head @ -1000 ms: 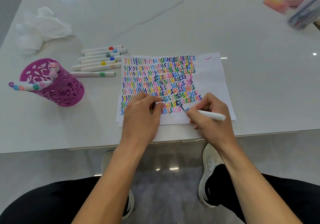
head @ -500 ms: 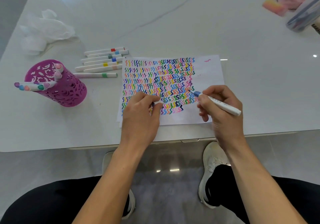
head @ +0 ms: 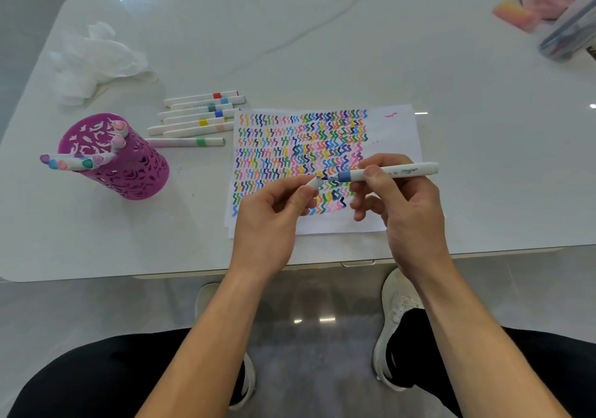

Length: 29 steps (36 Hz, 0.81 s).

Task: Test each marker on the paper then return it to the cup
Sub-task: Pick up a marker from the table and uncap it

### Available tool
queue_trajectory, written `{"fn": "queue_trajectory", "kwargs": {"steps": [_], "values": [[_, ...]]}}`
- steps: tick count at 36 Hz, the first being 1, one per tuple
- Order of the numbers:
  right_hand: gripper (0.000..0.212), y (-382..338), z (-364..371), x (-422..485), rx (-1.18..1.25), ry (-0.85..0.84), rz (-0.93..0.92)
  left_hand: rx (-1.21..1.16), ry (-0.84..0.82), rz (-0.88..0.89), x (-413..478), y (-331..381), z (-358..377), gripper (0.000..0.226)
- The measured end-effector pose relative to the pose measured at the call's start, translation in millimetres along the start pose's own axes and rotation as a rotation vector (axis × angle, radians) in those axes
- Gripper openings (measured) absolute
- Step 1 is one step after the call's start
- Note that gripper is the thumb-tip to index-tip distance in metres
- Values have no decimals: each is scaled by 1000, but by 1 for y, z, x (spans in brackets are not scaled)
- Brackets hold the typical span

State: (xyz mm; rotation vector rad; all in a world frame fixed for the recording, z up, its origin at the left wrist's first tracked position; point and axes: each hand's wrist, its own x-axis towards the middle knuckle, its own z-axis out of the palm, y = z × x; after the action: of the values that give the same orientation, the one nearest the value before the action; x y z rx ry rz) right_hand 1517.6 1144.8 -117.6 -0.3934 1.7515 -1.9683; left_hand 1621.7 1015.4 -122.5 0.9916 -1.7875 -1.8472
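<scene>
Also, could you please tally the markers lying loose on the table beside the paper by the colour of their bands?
red-band marker: 1
light-blue-band marker: 1
teal-band marker: 1
blue-band marker: 1
yellow-band marker: 1
peach-band marker: 1
green-band marker: 1
Total: 7

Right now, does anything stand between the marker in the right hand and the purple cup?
Only the left hand, holding the cap, lies between marker and cup. Loose markers lie behind that path.
</scene>
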Motion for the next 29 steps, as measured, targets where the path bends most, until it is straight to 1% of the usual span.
{"fn": "queue_trajectory", "kwargs": {"steps": [3,6,9,13,18,29], "values": [[11,1,1,0,-11,-9,1,6,-11,8,0,1,1,12],[9,5,1,0,-78,-21,-14,21,-25,16,0,0,1,12],[8,7,2,1,-140,-34,-24,84,-53,41,1,-2,-1,15],[10,7,3,-1,-157,-42,-20,97,-79,59,1,-3,-2,16],[6,9,4,-1,-140,-56,-22,38,-104,53,1,-4,-3,16],[7,13,4,0,-4,-66,38,31,-47,106,-2,-4,2,20]]}}
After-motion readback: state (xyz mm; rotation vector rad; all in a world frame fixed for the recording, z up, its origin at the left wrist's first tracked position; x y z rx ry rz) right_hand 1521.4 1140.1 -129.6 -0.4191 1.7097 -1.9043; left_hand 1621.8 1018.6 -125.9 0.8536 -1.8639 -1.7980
